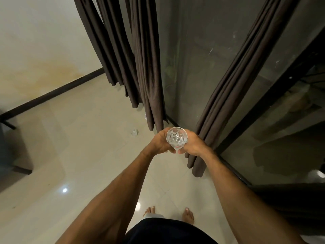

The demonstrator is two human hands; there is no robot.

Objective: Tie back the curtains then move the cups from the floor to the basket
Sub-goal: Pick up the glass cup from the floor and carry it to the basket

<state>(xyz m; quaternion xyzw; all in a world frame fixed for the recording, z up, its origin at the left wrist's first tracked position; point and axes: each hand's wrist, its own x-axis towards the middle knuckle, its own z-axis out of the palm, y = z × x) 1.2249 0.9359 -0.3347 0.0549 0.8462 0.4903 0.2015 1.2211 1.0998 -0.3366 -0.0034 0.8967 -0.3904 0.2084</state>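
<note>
Both my hands hold one clear cut-glass cup [176, 138] upright in front of me, above the floor. My left hand [161, 143] grips its left side and my right hand [192, 144] grips its right side. A second clear cup [134, 132] stands on the tiled floor to the left of my hands. A small pale object [145, 116], perhaps another cup, peeks out by the hem of the left dark brown curtain [146, 67]. The right curtain [233, 95] hangs bunched against the glass door. No basket is in view.
A glass sliding door [202, 50] with a dark frame runs along the right. A cream wall with a dark skirting board [52, 93] is at the left. Dark furniture [10, 155] stands at the left edge. My bare feet [188, 215] are on the glossy tiles.
</note>
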